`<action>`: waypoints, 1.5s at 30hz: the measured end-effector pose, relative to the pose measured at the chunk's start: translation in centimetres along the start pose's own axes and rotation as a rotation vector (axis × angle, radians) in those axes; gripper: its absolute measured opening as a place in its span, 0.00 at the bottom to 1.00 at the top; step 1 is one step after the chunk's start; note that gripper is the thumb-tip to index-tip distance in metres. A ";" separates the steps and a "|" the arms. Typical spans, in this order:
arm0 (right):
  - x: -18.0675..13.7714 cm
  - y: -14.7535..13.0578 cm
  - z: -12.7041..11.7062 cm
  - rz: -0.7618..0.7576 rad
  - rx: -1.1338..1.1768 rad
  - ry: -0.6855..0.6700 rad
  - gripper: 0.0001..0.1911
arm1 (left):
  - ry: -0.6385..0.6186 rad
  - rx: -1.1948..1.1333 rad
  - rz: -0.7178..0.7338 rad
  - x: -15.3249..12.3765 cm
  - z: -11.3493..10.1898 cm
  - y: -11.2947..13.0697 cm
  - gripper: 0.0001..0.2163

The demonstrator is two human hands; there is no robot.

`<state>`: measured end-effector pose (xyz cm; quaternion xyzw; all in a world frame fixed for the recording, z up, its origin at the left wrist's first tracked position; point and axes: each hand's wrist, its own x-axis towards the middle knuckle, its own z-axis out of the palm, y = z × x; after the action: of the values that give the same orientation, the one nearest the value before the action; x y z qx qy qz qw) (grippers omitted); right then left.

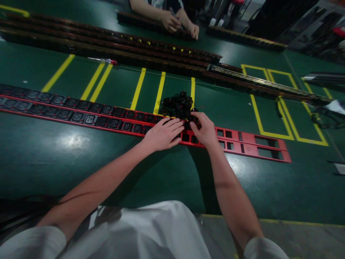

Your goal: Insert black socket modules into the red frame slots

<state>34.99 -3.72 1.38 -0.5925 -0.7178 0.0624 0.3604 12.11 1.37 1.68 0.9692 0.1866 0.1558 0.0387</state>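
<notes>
Two long red rails (249,148) lie side by side across the green table. Black power sockets (114,123) fill their cutouts to the left, while framed openings show at the right end. My left hand (165,133) rests flat over the rails with its fingers stretched out, covering the parts below. Beside it, my right hand (206,129) has its thumb and curled fingers around a small black socket, partly hidden by the fingers. Just beyond both hands sits a heap of loose black sockets (179,104), touching or close to the far rail.
Long dark rails (107,46) stretch across the table farther back. A screwdriver with a red handle (111,62) lies in front of them. Yellow tape (137,90) marks the tabletop. Across the table, another person's hands (172,23) work over a dark rail. Black cables (323,117) lie at right.
</notes>
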 end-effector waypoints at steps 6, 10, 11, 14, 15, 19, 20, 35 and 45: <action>0.0 0.0 0.0 -0.001 -0.005 0.004 0.17 | 0.006 0.008 0.001 0.0 0.0 0.0 0.22; 0.0 0.0 0.0 0.003 -0.001 0.000 0.17 | 0.004 0.005 0.000 0.0 0.0 0.0 0.22; 0.0 0.0 0.0 0.004 0.000 -0.002 0.17 | 0.002 0.004 -0.001 0.0 0.0 0.0 0.22; 0.0 -0.1 -0.1 0.010 -0.003 -0.008 0.17 | -0.003 0.001 -0.002 0.0 -0.1 0.0 0.22; 0.0 -0.1 -0.1 0.013 -0.005 -0.009 0.17 | -0.003 0.001 0.000 0.0 -0.1 0.0 0.22; 0.0 0.0 -0.1 0.016 -0.011 -0.009 0.17 | 0.006 0.005 0.002 0.0 0.0 0.0 0.22; 0.0 0.0 0.0 0.017 -0.011 -0.009 0.17 | 0.011 0.005 0.001 0.0 0.0 0.0 0.22; 0.0 0.0 0.1 0.004 -0.018 0.009 0.17 | 0.005 -0.002 -0.002 0.0 -0.1 0.0 0.22; 0.0 0.0 0.0 0.046 -0.001 -0.008 0.18 | -0.002 -0.012 -0.009 0.0 -0.2 0.0 0.22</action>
<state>34.99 -3.72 1.40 -0.6089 -0.7055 0.0727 0.3554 12.07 1.34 1.86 0.9683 0.1899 0.1557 0.0452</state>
